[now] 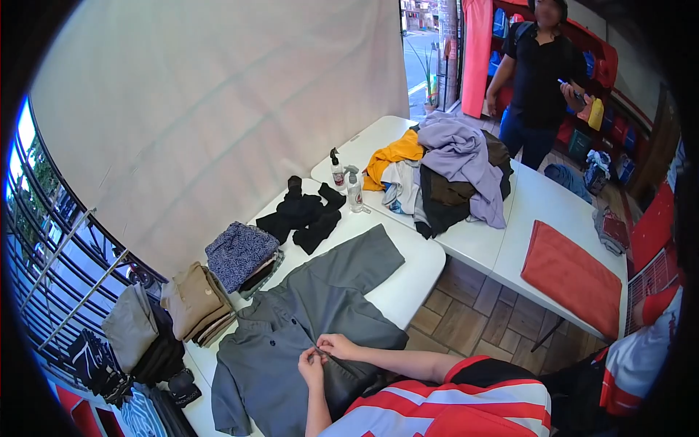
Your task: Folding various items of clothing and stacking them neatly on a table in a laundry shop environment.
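Observation:
A dark grey short-sleeved garment (338, 295) with dark buttons lies spread over the white table, collar away from me, its lower part hanging toward my body. My left hand (311, 368) pinches the front opening edge of this garment. Close beside it, my right hand (337, 347) grips the same edge, the fingertips of both hands nearly meeting. Two dark buttons (272, 343) show above my hands on the front. What lies exactly between my fingertips is too small to make out.
Left of the garment stand folded stacks: blue patterned cloth (240, 254), tan clothes (194, 297) and grey clothes (131, 328). Black garments (303, 210) and two spray bottles (355, 191) sit behind. A clothes heap (458, 158) and red folded cloth (573, 276) occupy another table. People stand nearby (546, 71).

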Demonstrator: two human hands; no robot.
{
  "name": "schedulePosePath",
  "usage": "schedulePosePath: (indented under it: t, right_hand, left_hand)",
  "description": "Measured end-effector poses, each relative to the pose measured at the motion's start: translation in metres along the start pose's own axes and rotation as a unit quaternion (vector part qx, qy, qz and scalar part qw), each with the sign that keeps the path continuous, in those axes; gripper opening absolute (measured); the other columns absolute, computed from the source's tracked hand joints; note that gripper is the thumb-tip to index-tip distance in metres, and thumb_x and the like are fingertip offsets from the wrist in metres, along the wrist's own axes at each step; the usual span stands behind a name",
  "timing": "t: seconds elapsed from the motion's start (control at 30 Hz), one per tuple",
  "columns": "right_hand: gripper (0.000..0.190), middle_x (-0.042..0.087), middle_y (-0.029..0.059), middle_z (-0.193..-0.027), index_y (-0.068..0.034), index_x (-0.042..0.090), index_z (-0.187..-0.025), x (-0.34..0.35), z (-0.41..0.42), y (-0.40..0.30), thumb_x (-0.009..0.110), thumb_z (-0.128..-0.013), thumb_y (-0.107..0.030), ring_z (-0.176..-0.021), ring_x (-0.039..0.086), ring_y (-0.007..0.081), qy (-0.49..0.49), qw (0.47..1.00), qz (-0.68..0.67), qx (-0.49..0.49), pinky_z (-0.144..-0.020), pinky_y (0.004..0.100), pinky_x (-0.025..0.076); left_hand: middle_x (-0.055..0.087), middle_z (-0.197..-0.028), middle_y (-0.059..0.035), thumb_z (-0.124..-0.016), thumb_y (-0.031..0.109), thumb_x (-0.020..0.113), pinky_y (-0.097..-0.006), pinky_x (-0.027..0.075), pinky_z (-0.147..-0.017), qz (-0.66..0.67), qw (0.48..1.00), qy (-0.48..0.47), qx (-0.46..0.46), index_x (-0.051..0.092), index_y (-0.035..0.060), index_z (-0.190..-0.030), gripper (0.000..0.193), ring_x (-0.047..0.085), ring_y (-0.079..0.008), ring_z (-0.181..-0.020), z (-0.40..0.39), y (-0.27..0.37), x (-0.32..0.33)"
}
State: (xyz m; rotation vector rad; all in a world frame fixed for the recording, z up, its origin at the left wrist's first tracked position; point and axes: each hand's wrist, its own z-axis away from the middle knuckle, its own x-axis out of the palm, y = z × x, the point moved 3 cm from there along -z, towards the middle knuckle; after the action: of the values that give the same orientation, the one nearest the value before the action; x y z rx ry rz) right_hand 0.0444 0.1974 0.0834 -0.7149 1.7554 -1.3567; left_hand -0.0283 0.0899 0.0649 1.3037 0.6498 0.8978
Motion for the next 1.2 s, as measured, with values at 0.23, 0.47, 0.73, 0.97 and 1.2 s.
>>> schedulePosePath:
  t: [0.23,0.47,0.73,0.97,1.2]
  right_hand:
    - [0.016,0.06,0.0081,-0.069,-0.002,0.054,-0.082,0.002,-0.001,0.002,0.058,-0.078,-0.017,-0.061,0.058,0.0159,-0.095,0.993,0.057,0.042,-0.058,0.0286,0.046]
    - [0.015,0.061,0.0129,-0.071,-0.001,0.055,-0.079,-0.007,-0.009,0.003,0.058,-0.073,-0.013,-0.067,0.061,0.0221,-0.04,0.999,0.02,0.011,-0.061,0.032,0.047]
    - [0.015,0.059,0.0106,-0.067,-0.001,0.054,-0.079,-0.004,-0.009,0.011,0.06,-0.07,-0.012,-0.063,0.059,0.019,0.004,1.0,-0.014,0.025,-0.058,0.0298,0.046]
    - [0.022,0.058,0.0093,-0.064,-0.003,0.054,-0.083,-0.005,-0.015,0.01,0.062,-0.071,-0.02,-0.059,0.058,0.0211,-0.085,0.992,0.078,0.052,-0.057,0.0307,0.045]
    - [0.029,0.055,0.0104,-0.093,-0.007,0.054,-0.094,-0.097,-0.049,0.01,0.061,-0.073,-0.026,-0.094,0.05,0.0256,0.107,0.938,0.323,0.065,-0.078,0.0393,0.04]
  left_hand:
    - [0.058,-0.067,-0.0079,-0.073,0.0,0.063,-0.0228,0.045,-0.049,-0.227,0.966,-0.017,0.123,0.055,-0.0034,-0.076,0.01,0.055,-0.011,-0.05,-0.002,0.009,0.001]
    - [0.057,-0.059,-0.0063,-0.073,0.002,0.065,-0.0224,0.044,-0.049,-0.179,0.974,-0.001,0.14,0.054,-0.0019,-0.074,0.011,0.055,-0.0104,-0.05,0.0,0.008,0.004]
    - [0.058,-0.065,-0.0055,-0.078,0.003,0.059,-0.0196,0.047,-0.048,0.11,0.987,-0.08,-0.088,0.052,0.0025,-0.075,0.008,0.056,-0.0099,-0.053,-0.016,0.0,-0.006]
    - [0.057,-0.068,-0.0053,-0.078,0.008,0.061,-0.0193,0.045,-0.045,0.172,0.951,-0.039,-0.253,0.053,0.0032,-0.086,0.012,0.054,-0.0106,-0.052,-0.019,-0.016,-0.011]
    - [0.046,-0.115,-0.021,-0.078,0.039,0.052,-0.0488,0.039,-0.08,-0.543,0.814,0.175,0.11,0.04,-0.0017,-0.119,0.059,0.045,-0.0394,-0.101,-0.059,0.059,-0.131]
